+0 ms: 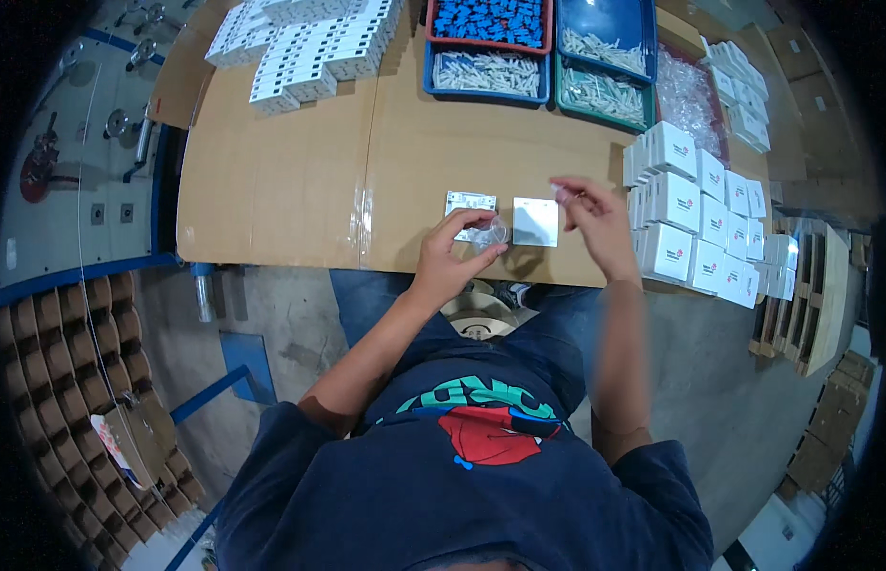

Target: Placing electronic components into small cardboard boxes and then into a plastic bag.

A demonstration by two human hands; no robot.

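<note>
both hands over two small squares at the counter's near edge

head view: the left hand (446,260) curls above a printed pale square (472,201), partly covering it; its fingers form a loose c around a clear plastic piece (488,232), perhaps because it is light and would crush under a firm squeeze. the right hand (603,228) is raised, its fingers pinched narrow on a small whitish piece (556,188), too small to identify; a fingertip hold suits something so slight. between the hands a plain white square (535,224) lies flat on the cardboard-covered counter (272,181), right in front of the body, likely for easy reach by either hand. beyond, a red tray (549,30) of blue parts and a green tray (605,118) of white sticks seem grouped by kind. white boxes (673,200) are stacked to the right, which leaves the middle for working.
</note>
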